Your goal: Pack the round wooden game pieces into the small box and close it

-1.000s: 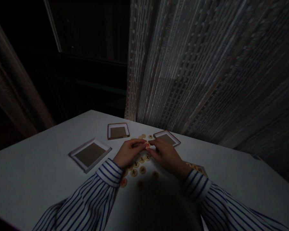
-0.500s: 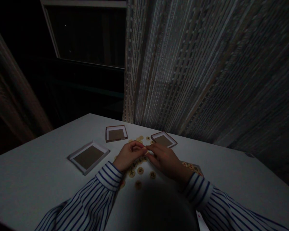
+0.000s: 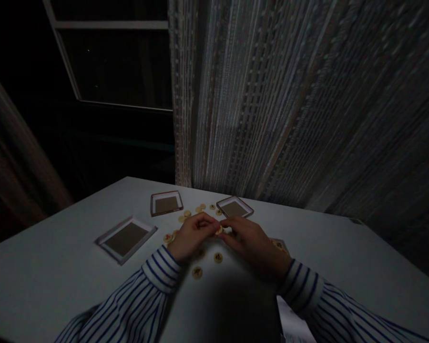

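Both hands meet over the table, holding a round Chinese chess piece (image 3: 219, 230) with a reddish mark between their fingertips. My left hand (image 3: 193, 233) is closed, thumb and fingers pinching the piece's left side. On the other side, my right hand (image 3: 249, 240) has its thumb and fingers curved onto the same piece. More wooden pieces lie close by: one (image 3: 218, 257) just below the hands, one (image 3: 197, 272) nearer to me, and a red-marked one (image 3: 168, 238) left of the left hand. Some pieces beneath the hands are partly hidden.
A grey-rimmed shallow box (image 3: 125, 238) lies at left. Two smaller shallow boxes stand farther back, one at left (image 3: 166, 205) and one at right (image 3: 235, 208). Behind my right wrist, a container with pieces (image 3: 279, 244) is half hidden. A curtain (image 3: 229, 119) hangs beyond the white table (image 3: 57, 252).
The view has tilted up and shifted slightly right. My hands stay together at the piece, whose reddish mark now shows. Fewer loose pieces are visible below the hands.
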A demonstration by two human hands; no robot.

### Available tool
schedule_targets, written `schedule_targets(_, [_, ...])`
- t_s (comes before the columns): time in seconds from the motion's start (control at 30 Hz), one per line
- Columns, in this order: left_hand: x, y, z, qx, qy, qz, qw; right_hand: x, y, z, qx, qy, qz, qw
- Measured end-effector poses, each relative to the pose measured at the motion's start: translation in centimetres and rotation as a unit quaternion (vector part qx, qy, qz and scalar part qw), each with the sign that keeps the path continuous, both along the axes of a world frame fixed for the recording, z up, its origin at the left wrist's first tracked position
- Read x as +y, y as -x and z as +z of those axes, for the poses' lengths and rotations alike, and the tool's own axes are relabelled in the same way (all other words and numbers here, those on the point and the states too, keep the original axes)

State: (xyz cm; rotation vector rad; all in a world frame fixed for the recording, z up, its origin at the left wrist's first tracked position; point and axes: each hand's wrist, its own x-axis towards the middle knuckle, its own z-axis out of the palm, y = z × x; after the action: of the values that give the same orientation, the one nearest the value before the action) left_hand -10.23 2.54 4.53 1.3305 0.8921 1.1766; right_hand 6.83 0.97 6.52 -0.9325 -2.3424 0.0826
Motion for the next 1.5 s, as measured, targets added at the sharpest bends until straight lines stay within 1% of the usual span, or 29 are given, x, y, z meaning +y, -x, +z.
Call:
schedule_targets(0.27, [-1.5,-2.2,1.0,-0.005,-0.003,-0.042,0.999,-1.6,-2.5,0.4,0.026,-0.003,-0.009,1.0])
schedule_targets(0.47, [-2.5,-3.9,1.9,-0.016,0.003,-0.067,0.998,-3.0,-4.6,0.8,0.049,-0.009,-0.015,0.999])
schedule_targets(0.6, [-3.2,-4.8,2.6,-0.014,0.01,-0.067,0.998,-3.9,-5.6,1.3,0.071,-0.012,-0.008,0.997])
schedule_targets(0.7, [-3.7,-5.4,2.8,-0.017,0.016,-0.059,0.998,-4.3,-6.2,1.4,0.086,-0.013,-0.003,0.996])
schedule_targets(0.8, [-3.9,-6.3,2.6,-0.038,0.03,-0.062,0.997,-4.6,-6.9,1.2,0.095,-0.017,-0.005,0.995])
schedule_targets(0.9, [-4.0,-7.3,2.0,-0.067,0.048,-0.075,0.994,-4.8,-7.7,0.8,0.101,-0.023,-0.022,0.994])
schedule_targets(1.1, [-4.2,-9.6,1.2,-0.119,0.078,-0.062,0.988,-5.1,-9.3,0.2,0.106,-0.016,-0.045,0.993])
schedule_targets(1.17, [-4.3,-10.3,1.0,-0.127,0.084,-0.055,0.987,-5.1,-9.8,0.2,0.103,-0.014,-0.047,0.993])
schedule_targets(1.33, [-4.2,-11.9,0.7,-0.132,0.073,-0.009,0.989,-4.9,-11.0,0.3,0.092,0.005,-0.04,0.995])
schedule_targets(1.5, [-4.1,-13.2,0.7,-0.123,0.063,-0.015,0.99,-4.6,-12.1,0.7,0.072,-0.003,-0.053,0.996])
